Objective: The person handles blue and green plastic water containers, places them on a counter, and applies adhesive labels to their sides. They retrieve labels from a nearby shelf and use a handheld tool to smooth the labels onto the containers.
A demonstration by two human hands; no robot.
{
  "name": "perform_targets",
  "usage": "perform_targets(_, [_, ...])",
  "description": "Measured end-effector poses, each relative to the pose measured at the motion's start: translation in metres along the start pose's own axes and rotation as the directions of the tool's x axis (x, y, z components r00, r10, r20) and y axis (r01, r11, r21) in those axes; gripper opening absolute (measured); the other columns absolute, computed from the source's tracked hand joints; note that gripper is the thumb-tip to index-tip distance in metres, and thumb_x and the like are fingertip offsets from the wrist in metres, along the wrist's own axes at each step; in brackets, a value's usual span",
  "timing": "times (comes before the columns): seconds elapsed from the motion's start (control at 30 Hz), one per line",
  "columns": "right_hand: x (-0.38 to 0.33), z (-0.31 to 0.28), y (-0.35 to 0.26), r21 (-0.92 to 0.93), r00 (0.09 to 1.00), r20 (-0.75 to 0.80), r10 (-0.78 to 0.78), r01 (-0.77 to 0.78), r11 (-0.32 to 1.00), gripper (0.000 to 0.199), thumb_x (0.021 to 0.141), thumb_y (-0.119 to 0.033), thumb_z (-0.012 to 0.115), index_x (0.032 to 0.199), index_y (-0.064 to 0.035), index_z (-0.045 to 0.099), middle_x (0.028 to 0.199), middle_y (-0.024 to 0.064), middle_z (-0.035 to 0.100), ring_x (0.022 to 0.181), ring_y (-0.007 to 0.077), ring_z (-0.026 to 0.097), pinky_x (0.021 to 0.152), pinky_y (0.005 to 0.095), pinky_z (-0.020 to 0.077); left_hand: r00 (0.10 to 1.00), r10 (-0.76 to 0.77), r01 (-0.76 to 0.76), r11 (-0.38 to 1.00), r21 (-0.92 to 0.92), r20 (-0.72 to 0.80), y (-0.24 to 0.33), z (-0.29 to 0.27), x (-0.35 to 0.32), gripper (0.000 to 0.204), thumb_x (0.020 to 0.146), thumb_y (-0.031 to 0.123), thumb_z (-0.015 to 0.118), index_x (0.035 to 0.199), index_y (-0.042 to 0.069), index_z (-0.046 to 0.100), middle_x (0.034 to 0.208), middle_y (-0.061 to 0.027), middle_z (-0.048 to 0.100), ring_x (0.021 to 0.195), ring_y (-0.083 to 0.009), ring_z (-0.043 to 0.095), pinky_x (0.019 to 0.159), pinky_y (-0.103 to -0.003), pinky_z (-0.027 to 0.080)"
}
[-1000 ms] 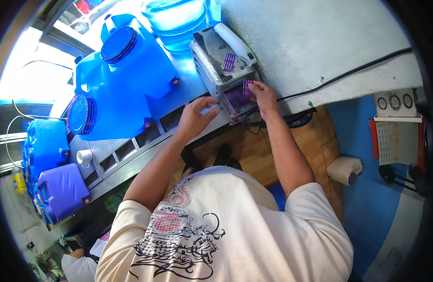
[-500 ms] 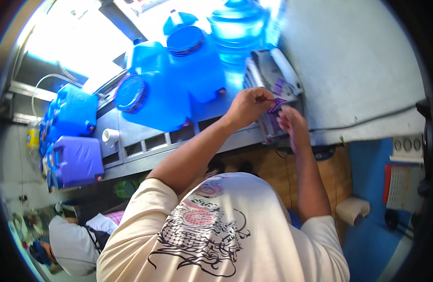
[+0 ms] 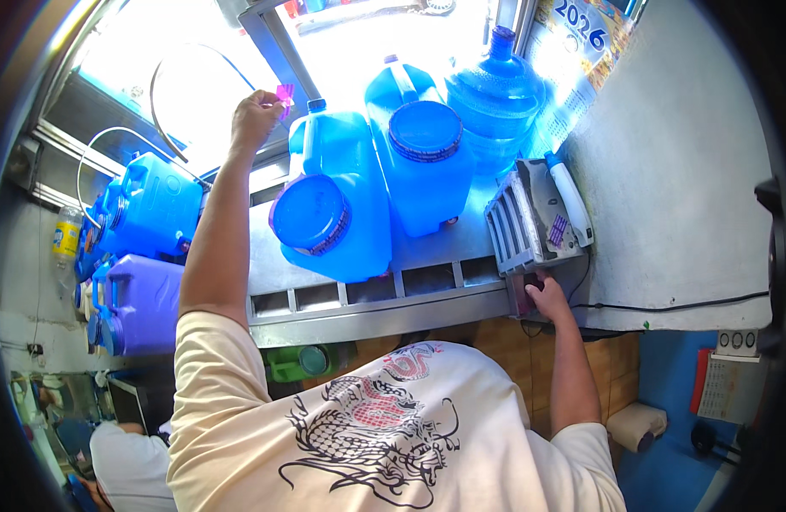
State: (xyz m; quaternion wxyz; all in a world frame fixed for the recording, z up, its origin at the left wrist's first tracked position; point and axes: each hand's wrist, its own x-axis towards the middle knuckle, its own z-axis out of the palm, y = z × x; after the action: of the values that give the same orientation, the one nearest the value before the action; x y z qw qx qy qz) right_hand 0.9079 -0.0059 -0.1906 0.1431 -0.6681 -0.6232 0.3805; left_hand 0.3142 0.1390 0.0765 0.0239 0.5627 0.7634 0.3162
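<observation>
Stretched out to the far left, my left hand (image 3: pixel 255 119) pinches a small pink-purple plastic strip (image 3: pixel 285 100) beside the cap of a blue jug, against the bright window. My right hand (image 3: pixel 548 299) is at the near lower edge of a slotted metal box (image 3: pixel 536 205). Its thumb and forefinger touch a dark reddish part (image 3: pixel 522 294) there, and the other fingertips are hidden. Another purple strip (image 3: pixel 558 229) lies on the box's top. Between my hands stand two blue water jugs with wide round lids, the left one (image 3: pixel 359 205) and the right one (image 3: pixel 427 188).
A round clear-blue water bottle (image 3: pixel 498 102) stands at the back, beside the box. A white hand-held tool (image 3: pixel 568 196) lies along the box's right side. Blue and purple jugs (image 3: pixel 141 299) are at left. A black cord (image 3: pixel 666 304) runs along the right wall. Another person (image 3: pixel 128 461) is at lower left.
My left hand has swung from the metal box to the far left, carrying the purple strip. The right hand has dropped from the strip to the box's near edge. The view has shifted.
</observation>
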Motion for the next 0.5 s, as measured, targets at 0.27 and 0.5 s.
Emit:
perform_targets(0.27, [-0.06, 0.004, -0.019, -0.086, 0.998, -0.033, 0.062, -0.064, 0.994, 0.05, 0.08, -0.025, 0.069, 0.123, -0.0019, 0.057, 0.115, 0.0201, 0.063, 0.106, 0.0319, 0.062, 0.089, 0.0369, 0.0486, 0.972, 0.091, -0.079, 0.995, -0.064, 0.216, -0.026, 0.056, 0.053, 0.021, 0.081, 0.021, 0.07, 0.099, 0.008, 0.071, 0.09, -0.0089, 0.071, 0.083, -0.0181, 0.067, 0.079, -0.034, 0.052])
perform_targets(0.5, [-0.116, 0.017, 0.001, -0.049, 0.952, -0.059, 0.302, -0.304, 0.951, 0.05, 0.081, -0.02, 0.07, 0.125, -0.0024, 0.056, 0.119, 0.0169, 0.062, 0.109, 0.0285, 0.061, 0.092, 0.0355, 0.0478, 0.843, 0.314, -0.178, 0.929, -0.325, 0.437, -0.024, 0.034, 0.071, 0.022, 0.086, 0.028, 0.071, 0.093, 0.007, 0.074, 0.086, -0.0071, 0.071, 0.08, -0.0151, 0.065, 0.075, -0.031, 0.053])
